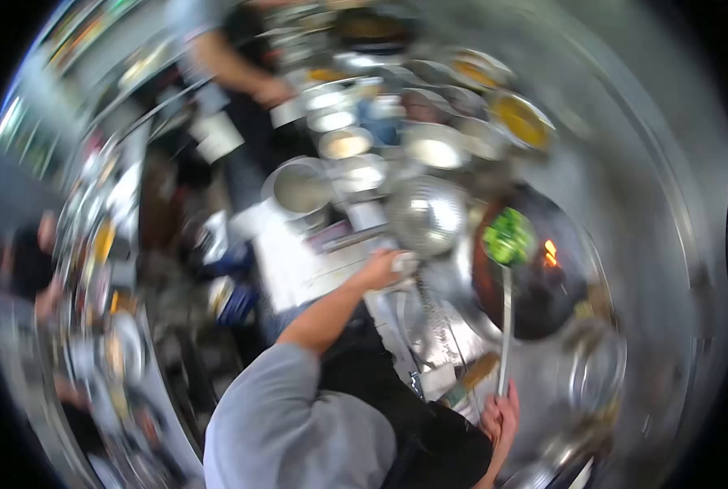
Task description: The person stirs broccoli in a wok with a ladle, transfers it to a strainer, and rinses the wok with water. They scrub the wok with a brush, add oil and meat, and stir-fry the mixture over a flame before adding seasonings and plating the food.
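Left of centre, the left hand (383,269) is closed on the handle of a round mesh strainer (426,213), whose bowl sits just above and right of the fingers. Further right, a ladle (507,269) of chopped greens (508,236) hangs over the dark wok (535,301) beside a small flame (551,253). At lower right, the right hand (501,420) grips the ladle's long handle at its bottom end.

Ladle (507,277) of greens (508,236) — over wok (535,301)
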